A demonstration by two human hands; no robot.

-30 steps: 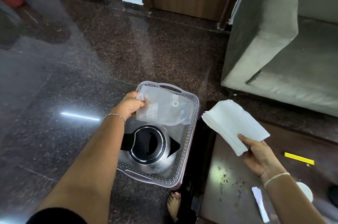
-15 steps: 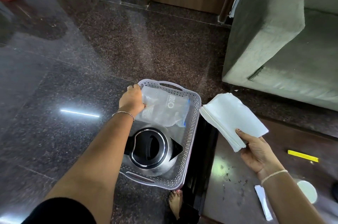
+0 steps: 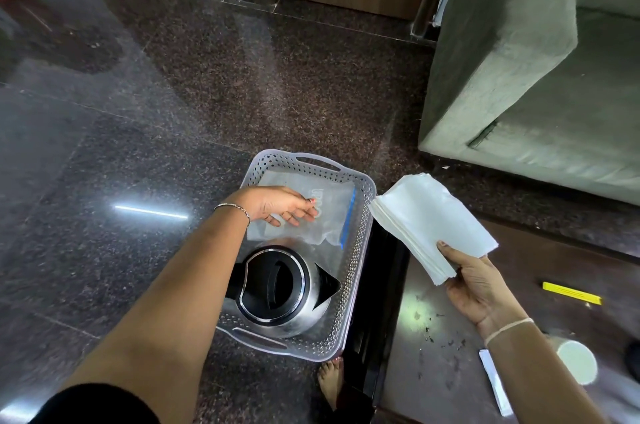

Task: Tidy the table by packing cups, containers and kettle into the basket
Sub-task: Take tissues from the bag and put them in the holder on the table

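Head view: basket (image 3: 361,250) sits on the floor just beside the table (image 3: 450,337). The kettle (image 3: 277,285) is packed in its near half and a clear zip bag (image 3: 329,212) lies flat in the far half. Left hand (image 3: 280,207) is over the bag with fingers loosely spread and gripping nothing; can't tell if the fingertips touch the plastic. Right hand (image 3: 474,285) pinches a stack of white napkins (image 3: 429,216), thumb on top, held above the table edge next to the basket's right wall. Step looks like the bag placement finishing. A white cup (image 3: 576,363) on the table is not yet packed, at lower right. Next move probably needs a free hand sent to that cup, then a drop into the far half on top of the bag, the only room left. Kettle is upright, lid up. Its spout points right toward the table, and the handle points left under the left forearm. Its handle-to-spout axis runs across the basket's width. The bag's blue zip strip runs near-to-far along its right edge.
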